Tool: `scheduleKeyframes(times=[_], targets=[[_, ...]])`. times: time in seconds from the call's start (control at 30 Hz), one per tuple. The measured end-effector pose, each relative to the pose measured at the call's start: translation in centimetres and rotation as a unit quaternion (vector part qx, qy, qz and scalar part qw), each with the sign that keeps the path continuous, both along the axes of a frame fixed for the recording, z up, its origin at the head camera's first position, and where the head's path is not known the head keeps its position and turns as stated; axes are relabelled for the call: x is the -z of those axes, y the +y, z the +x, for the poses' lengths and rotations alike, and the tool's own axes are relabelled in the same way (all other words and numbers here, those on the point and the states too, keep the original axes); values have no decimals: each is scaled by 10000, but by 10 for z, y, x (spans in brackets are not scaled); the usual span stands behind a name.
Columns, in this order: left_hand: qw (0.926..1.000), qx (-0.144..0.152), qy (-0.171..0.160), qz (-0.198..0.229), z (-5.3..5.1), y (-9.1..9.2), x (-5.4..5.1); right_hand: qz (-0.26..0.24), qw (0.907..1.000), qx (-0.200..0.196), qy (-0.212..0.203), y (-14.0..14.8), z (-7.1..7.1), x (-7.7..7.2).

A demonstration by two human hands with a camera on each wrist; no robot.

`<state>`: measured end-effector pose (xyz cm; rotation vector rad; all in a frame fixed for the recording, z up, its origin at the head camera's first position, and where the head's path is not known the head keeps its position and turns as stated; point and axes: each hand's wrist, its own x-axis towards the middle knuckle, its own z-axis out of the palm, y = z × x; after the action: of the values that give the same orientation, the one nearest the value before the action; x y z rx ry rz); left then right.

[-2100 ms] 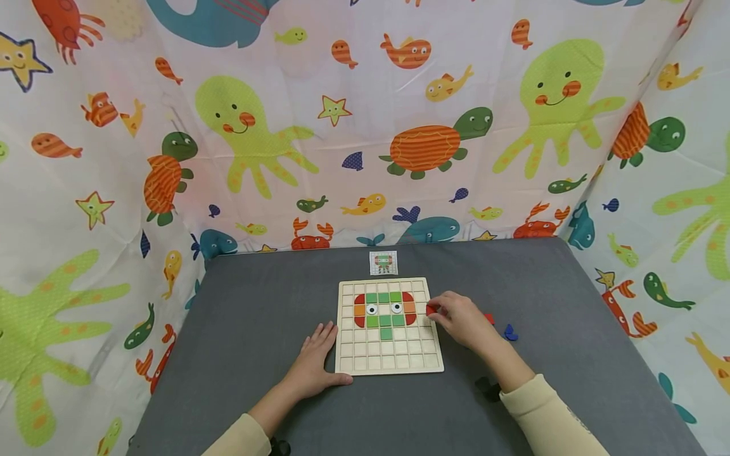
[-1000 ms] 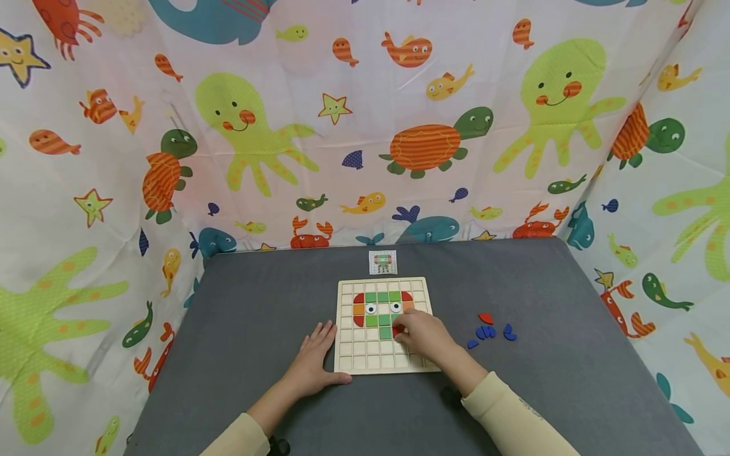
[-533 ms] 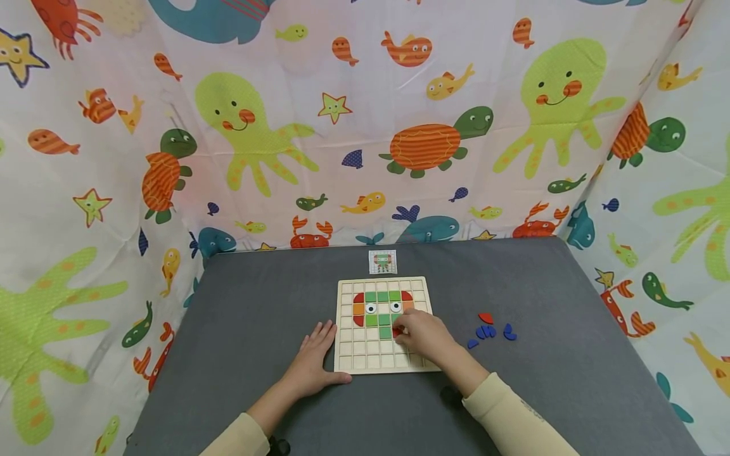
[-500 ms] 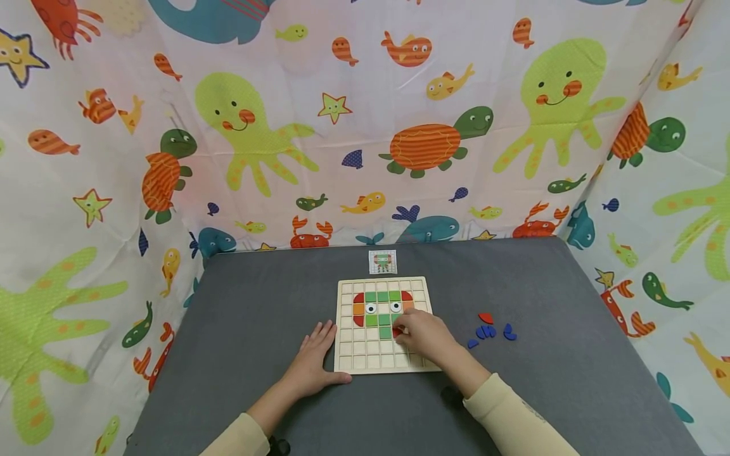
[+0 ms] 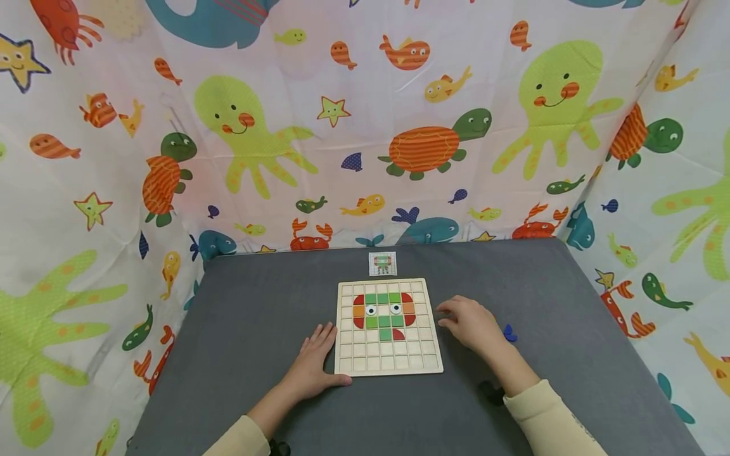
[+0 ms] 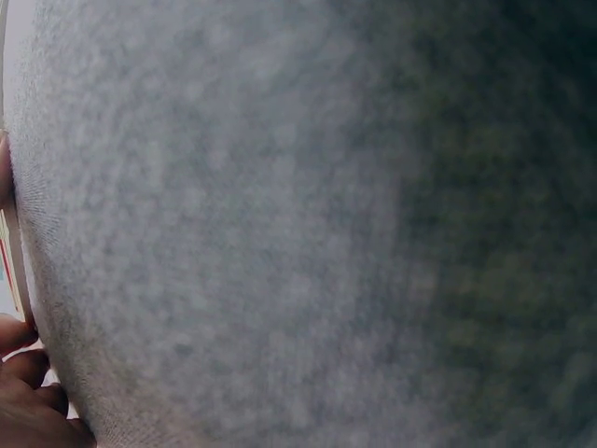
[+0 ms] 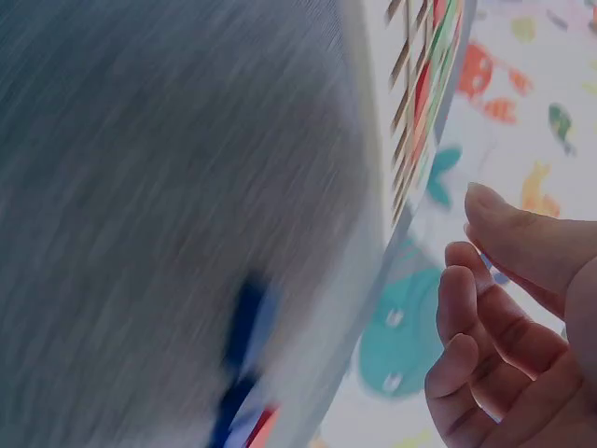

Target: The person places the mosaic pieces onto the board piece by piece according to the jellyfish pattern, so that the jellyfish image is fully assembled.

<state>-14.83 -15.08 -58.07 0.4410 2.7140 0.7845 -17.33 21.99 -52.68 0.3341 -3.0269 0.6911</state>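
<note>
Looks to be between placements, probably filling wooden board (image 5: 373, 364) to match small card (image 5: 383, 263) beyond. Likely calls next for pinching up loose blue piece (image 5: 509, 333), or maybe red piece (image 7: 265, 426), too blurred in right wrist view to be sure. Rests left hand (image 5: 313, 364) against board's left edge with straight fingers; holds right hand (image 5: 470, 323) just off right edge, loosely bent, apparently free of any piece. As for board, lies flat on worktop (image 5: 274, 304) between hands: pale grid with orange tiles (image 5: 358, 311), green tiles (image 5: 385, 321), two eye pieces (image 5: 371, 310), red quarter-round (image 5: 398, 334) beside lowest green tile.
</note>
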Motion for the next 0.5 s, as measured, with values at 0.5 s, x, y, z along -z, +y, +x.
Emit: scheduleKeyframes(times=[0.5], targets=[[10000,13,20,-48,-1,-1,5,96,9952,889,-394,91,4,20]])
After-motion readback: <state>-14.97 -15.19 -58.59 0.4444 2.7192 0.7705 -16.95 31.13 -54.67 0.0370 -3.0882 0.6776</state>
